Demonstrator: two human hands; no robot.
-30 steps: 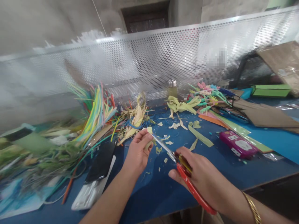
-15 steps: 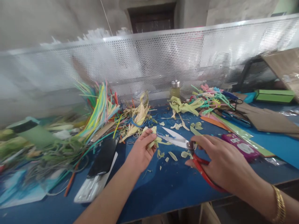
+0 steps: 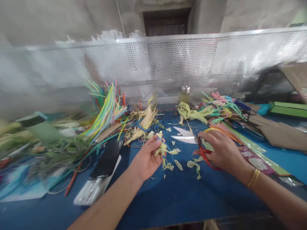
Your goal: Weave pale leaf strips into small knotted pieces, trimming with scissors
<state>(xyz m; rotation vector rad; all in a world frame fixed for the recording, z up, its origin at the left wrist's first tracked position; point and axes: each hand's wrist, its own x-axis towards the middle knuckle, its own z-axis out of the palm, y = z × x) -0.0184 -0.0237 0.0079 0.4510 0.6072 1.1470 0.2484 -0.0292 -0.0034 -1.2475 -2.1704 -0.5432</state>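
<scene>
A: Where do we have the husk [image 3: 163,148]?

B: In our left hand [image 3: 150,156], above the desk [image 3: 177,198]. We pinch it between the thumb and curled fingers, with loose ends and a blue strand [image 3: 167,146] sticking out toward the right

A: And our right hand [image 3: 222,151]?

B: It curls round the handles of the scissors [image 3: 188,139]. The blades stand well parted, pointing left, near the husk but apart from it

A: Which step do we take this for?

B: Trimming, we judge. The scraps [image 3: 178,164] on the desk look like offcuts, and we seem to be between snips, since we see nothing caught in the blades

A: What does the next move call for?

B: If it is another cut, it calls for turning one loose end outward, bringing the open blades around it and holding our left fingertips back from the edges. The blue strand sits close to those ends, so we could nip it by mistake

A: Do we have more husk nearby?

B: Yes, a green bunch [image 3: 189,113] lies in front of the jar [image 3: 184,95], and a paler pile [image 3: 144,123] lies beyond our left hand
</scene>
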